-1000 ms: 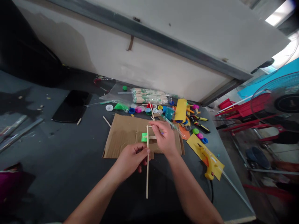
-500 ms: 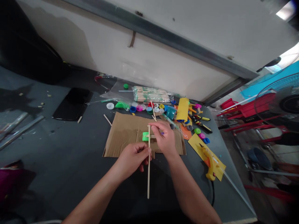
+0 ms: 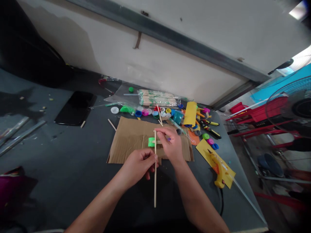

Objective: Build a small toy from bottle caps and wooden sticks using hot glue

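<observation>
A long wooden chopstick (image 3: 155,184) runs upright through the middle of the view, above a piece of brown cardboard (image 3: 128,136). Partway along it, my left hand (image 3: 139,165) is closed, pinching it between thumb and fingers. My right hand (image 3: 171,142) is closed too, its thumb and forefinger at the chopstick's far end on a small pale stick piece that lies crosswise there. Behind the chopstick, on the cardboard, rests a green bottle cap (image 3: 151,141) with a short wooden strip against it. The right hand hides part of that strip.
Behind the cardboard lie a plastic-wrapped bundle of chopsticks (image 3: 157,98) and several coloured caps (image 3: 145,112). At right a yellow glue gun (image 3: 220,174) rests on a yellow sheet (image 3: 204,147), near pliers (image 3: 210,129). A black phone (image 3: 75,108) lies at left.
Almost nothing differs. The chopstick's near end has shifted very slightly to the right; both hands keep their grip.
</observation>
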